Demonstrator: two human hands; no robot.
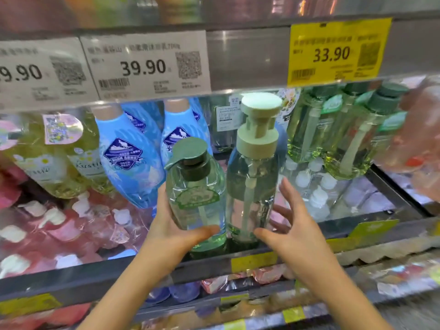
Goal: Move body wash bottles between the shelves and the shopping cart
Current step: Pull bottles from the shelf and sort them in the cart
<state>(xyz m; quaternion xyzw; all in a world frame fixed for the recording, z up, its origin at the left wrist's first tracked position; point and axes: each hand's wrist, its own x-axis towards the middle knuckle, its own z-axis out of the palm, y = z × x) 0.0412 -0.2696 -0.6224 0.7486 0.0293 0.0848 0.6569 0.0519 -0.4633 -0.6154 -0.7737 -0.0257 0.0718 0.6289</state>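
Note:
Two clear green body wash bottles stand side by side at the front edge of the shelf (371, 228). The shorter one (197, 198) has a dark green pump; my left hand (171, 232) grips its lower body, thumb across the front. The taller bottle (252, 184) has a pale green foam pump. My right hand (292, 225) is beside it with fingers spread, the thumb tip at its base and the fingers just off its right side. Whether the hand touches the bottle is unclear.
Blue bottles (128, 158) and yellow-green ones (54, 160) stand left on the same shelf, more green bottles (333, 129) at right. Pink pump bottles (71, 232) fill the lower left. Price tags (145, 65) hang on the shelf rail above. Lower shelves hold more products.

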